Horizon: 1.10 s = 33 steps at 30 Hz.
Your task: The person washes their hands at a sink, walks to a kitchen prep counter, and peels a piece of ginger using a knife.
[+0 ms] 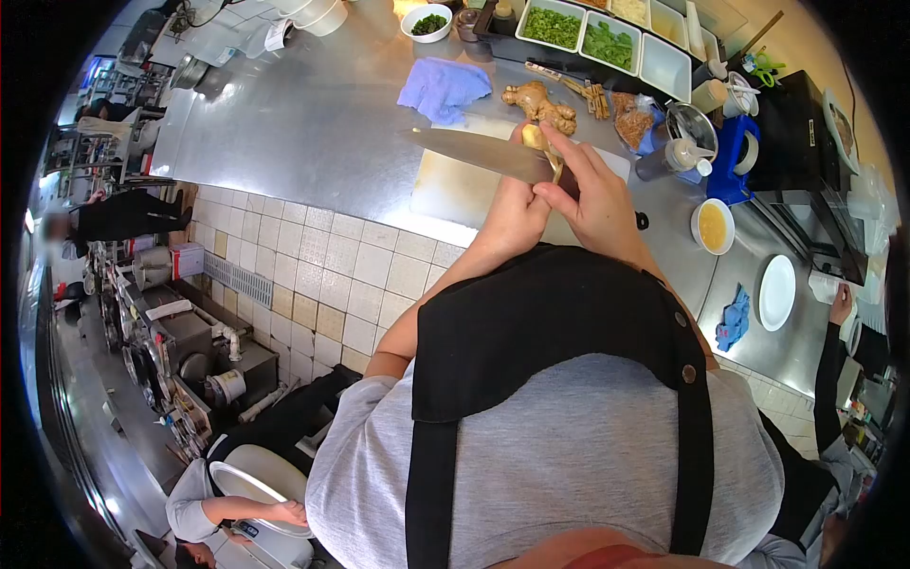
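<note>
Over a white cutting board (445, 185), my right hand (602, 194) is closed around the handle of a broad kitchen knife (483, 154), its blade pointing left. My left hand (517, 213) is closed on a small piece of ginger (534, 137), whose pale yellow flesh shows just above the blade. Part of the left hand is hidden behind the knife. The index finger and thumb of my right hand are close around the heel of the blade, near the ginger piece. Just beyond the board lies a large knobby ginger root (542, 104).
A purple-blue cloth (444, 90) lies left of the ginger root. Behind stand trays of chopped greens (550, 28). To the right are a squeeze bottle (668, 159), a bowl of yellow liquid (712, 228) and a white plate (777, 292). Other people (251, 507) work nearby.
</note>
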### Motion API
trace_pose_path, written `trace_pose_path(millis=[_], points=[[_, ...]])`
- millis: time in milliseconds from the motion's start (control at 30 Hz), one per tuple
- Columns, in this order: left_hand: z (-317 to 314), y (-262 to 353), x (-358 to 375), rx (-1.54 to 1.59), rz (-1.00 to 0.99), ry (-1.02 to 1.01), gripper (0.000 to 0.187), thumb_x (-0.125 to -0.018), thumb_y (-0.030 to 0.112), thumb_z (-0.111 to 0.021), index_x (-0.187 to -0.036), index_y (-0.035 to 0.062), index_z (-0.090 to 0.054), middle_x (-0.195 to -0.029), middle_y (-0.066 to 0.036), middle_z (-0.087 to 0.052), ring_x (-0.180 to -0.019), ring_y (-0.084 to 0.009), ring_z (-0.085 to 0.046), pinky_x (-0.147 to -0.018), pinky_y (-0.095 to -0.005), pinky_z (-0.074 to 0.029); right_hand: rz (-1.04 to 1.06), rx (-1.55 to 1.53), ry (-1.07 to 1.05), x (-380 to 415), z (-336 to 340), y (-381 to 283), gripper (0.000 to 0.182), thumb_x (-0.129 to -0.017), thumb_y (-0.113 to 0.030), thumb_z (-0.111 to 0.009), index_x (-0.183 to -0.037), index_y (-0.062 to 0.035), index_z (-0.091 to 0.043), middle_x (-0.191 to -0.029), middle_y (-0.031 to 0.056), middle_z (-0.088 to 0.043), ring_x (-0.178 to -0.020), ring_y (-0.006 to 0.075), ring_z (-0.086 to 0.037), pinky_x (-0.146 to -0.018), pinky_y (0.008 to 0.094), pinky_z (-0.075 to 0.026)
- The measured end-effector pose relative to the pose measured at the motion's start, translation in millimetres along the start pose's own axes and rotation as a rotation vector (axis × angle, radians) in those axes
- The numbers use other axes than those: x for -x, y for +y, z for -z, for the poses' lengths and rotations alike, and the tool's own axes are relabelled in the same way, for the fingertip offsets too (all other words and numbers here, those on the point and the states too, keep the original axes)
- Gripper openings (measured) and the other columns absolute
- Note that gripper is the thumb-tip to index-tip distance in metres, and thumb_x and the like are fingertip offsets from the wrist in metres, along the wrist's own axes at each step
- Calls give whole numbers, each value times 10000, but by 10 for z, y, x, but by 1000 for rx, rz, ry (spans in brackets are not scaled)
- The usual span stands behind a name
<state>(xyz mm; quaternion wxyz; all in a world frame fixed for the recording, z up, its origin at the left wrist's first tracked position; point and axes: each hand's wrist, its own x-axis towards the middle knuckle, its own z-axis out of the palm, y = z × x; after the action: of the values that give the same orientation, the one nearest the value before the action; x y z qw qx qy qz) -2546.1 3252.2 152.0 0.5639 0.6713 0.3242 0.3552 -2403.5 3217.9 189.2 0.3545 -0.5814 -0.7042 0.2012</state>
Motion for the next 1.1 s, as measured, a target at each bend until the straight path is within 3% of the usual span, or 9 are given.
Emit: trace_pose_path(millis=[67, 167, 200, 300, 400, 600, 867, 1033, 1100], points=[[66, 78, 14, -76, 174, -171, 644, -837, -78, -448, -1420, -24, -182, -1322, -258, -378, -1255, -344, -423, -1035, -390, -348, 20, -4, 58, -16, -27, 36, 547, -825, -369, -684, -1305, -166, -517, -941, 95, -576, -765, 294, -618, -662, 388, -491], [-276, -77, 117, -74, -149, 74, 558, -840, -64, -458, -1362, -45, -263, -1299, -270, -378, -1243, -399, -410, -1040, -412, -333, 12, -66, 71, -122, 4, 133, 476, -830, -343, -683, -1235, -130, -552, -938, 102, -584, -771, 301, -617, -668, 385, -492], [-277, -86, 117, -116, -133, 95, 541, -879, -49, -472, -1379, -14, -269, -1272, -167, -444, -1206, -240, -449, -1015, -338, -351, 5, -95, 64, -149, 33, 147, 454, -833, -334, -682, -1213, -118, -560, -936, 104, -587, -773, 303, -616, -671, 384, -493], [-159, -94, 40, -7, -18, 85, 568, -852, -47, -478, -1378, -64, -265, -1336, -260, -365, -1270, -403, -389, -1058, -411, -318, 69, -77, -4, -126, 132, 76, 485, -833, -313, -684, -1253, -113, -544, -933, 114, -596, -780, 311, -616, -681, 376, -495], [-177, -92, -11, 49, -110, 141, 599, -861, -53, -464, -1411, -57, -226, -1359, -252, -361, -1280, -371, -398, -1057, -397, -326, 58, -123, 42, -38, 78, 12, 528, -832, -317, -687, -1291, -112, -524, -959, 128, -605, -796, 317, -618, -704, 374, -499], [-153, 11, -1, 128, -37, 108, 578, -876, -54, -453, -1411, -61, -237, -1356, -248, -383, -1258, -339, -433, -1036, -386, -357, 38, -93, 22, 4, 42, 45, 578, -834, -323, -687, -1334, -116, -484, -1040, 151, -621, -872, 329, -625, -762, 383, -499], [-137, -188, 20, -25, 21, 37, 500, -845, -73, -459, -1327, -73, -327, -1279, -276, -423, -1205, -403, -446, -1003, -409, -368, 28, -149, 64, -55, -89, 118, 448, -845, -325, -676, -1183, -69, -530, -1063, 180, -624, -923, 372, -614, -770, 408, -492], [-184, -315, 36, -178, -73, 85, 426, -886, -61, -459, -1297, -34, -353, -1174, -126, -507, -1078, -220, -526, -902, -321, -435, -29, -107, 35, -108, -97, 126, 373, -871, -328, -646, -1097, -52, -537, -994, 184, -628, -886, 374, -615, -734, 418, -487], [-223, -272, 58, -136, -82, 146, 467, -880, -49, -472, -1325, -24, -333, -1166, -112, -496, -1065, -229, -525, -909, -323, -432, 6, -87, 54, -178, -105, 227, 336, -894, -318, -623, -1069, -43, -540, -928, 172, -634, -820, 345, -628, -702, 397, -487]])
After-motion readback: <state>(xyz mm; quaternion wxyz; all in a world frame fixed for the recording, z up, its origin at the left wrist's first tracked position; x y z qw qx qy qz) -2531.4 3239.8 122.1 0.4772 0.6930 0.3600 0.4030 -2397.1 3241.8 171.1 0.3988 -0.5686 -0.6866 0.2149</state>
